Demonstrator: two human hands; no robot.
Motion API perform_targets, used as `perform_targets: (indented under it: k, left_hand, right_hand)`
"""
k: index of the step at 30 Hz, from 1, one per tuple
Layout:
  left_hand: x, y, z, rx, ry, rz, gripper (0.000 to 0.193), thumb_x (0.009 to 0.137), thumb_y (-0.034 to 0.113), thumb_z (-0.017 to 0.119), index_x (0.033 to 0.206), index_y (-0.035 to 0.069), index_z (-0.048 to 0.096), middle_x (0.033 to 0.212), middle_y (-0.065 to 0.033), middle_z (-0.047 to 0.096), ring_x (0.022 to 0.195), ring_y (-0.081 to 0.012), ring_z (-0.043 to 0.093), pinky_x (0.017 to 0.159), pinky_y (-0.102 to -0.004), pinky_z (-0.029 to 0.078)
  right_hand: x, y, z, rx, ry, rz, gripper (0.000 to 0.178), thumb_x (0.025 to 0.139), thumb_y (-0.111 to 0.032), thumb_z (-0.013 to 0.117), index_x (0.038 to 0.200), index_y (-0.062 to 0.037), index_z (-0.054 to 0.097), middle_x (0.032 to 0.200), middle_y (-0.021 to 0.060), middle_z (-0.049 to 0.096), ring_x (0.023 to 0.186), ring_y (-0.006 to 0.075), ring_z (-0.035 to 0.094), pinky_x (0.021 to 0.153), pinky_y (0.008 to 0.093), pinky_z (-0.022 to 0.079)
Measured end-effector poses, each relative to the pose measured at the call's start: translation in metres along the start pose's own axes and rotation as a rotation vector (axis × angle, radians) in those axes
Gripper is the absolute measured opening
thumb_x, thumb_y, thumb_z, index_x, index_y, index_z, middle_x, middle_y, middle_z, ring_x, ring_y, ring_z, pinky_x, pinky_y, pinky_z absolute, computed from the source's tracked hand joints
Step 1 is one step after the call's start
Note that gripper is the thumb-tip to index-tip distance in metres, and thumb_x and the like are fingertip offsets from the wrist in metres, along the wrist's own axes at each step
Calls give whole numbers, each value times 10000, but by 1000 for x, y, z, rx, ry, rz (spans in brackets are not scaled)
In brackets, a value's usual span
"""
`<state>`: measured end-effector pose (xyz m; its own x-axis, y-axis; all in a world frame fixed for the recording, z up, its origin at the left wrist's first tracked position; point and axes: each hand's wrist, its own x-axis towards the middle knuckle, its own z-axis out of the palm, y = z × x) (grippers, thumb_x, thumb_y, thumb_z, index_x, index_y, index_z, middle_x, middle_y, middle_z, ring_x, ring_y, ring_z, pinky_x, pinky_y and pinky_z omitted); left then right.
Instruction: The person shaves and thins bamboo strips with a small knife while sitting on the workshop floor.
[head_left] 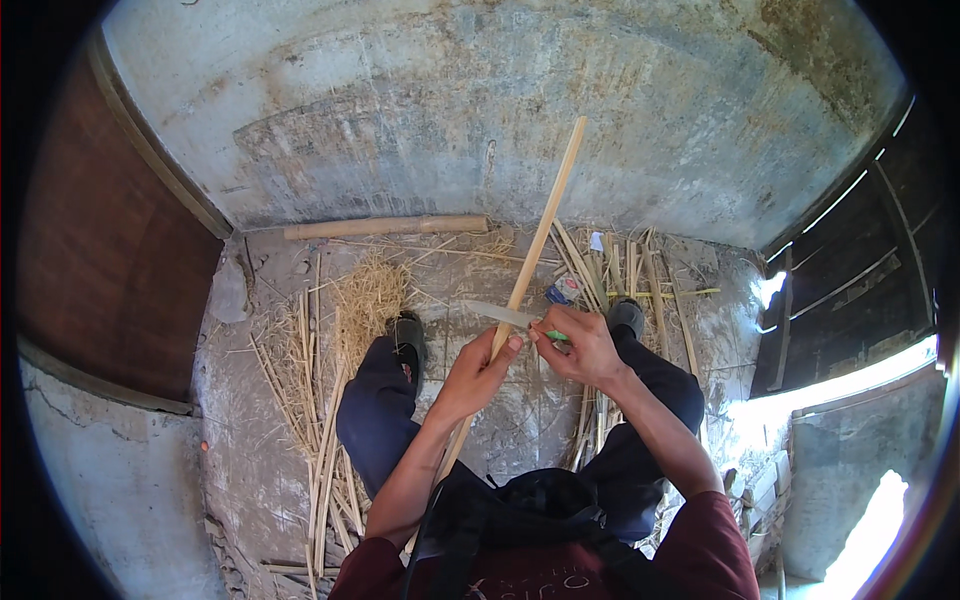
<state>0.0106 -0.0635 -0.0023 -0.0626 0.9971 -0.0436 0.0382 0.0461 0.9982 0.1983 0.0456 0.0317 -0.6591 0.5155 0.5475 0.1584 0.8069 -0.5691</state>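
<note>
A long pale bamboo strip (545, 222) slants from my lap up toward the far wall. Wrapped round its middle is my left hand (474, 375), thumb along the near face. My right hand (580, 345) grips a knife by its green handle (557, 336). The knife's blade (492, 312) points left and lies across the strip just beyond my left hand. Both hands are close together between my knees, above the floor.
Curly shavings (366, 295) heap by my left foot, with thin split strips (322, 440) along my left leg. More strips (640, 270) lie around my right foot beside a small blue packet (563, 291). A bamboo pole (385, 228) rests along the far wall (400, 130).
</note>
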Motion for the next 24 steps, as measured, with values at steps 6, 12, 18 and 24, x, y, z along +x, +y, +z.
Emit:
perform_targets:
  k: [6, 12, 18, 24]
  left_hand:
    - [-6, -3, -1, -111, -44, -52, 354, 1119, 426, 571, 1043, 85, 515, 615, 86, 394, 458, -23, 349, 416, -238, 272]
    - [-6, 11, 0, -78, -25, -82, 356, 1110, 412, 596, 1098, 57, 570, 667, 67, 432, 548, -40, 395, 490, -253, 325]
    - [-6, 12, 0, -93, -10, -81, 339, 1111, 358, 605, 1197, 30, 610, 679, 61, 461, 571, -46, 431, 511, -261, 355]
    - [-4, 0, 6, 166, 119, 156, 314, 1084, 280, 642, 1213, -5, 622, 701, -18, 550, 625, -95, 483, 554, -313, 393]
  right_hand:
    - [15, 23, -32, -121, 102, 263, 88, 891, -28, 741, 954, -33, 679, 823, 125, 688, 688, 287, 720, 593, 367, 536]
    - [6, 30, -23, -21, 138, 82, 76, 895, -30, 736, 931, -34, 669, 851, 123, 717, 746, 287, 737, 634, 376, 554]
    - [-3, 10, -4, -5, -44, 6, 116, 881, -30, 763, 905, -22, 650, 838, 114, 699, 714, 292, 715, 619, 386, 545]
    - [-3, 8, 0, 5, -85, -4, 131, 895, -31, 768, 871, -13, 640, 796, 107, 673, 680, 273, 691, 600, 369, 527]
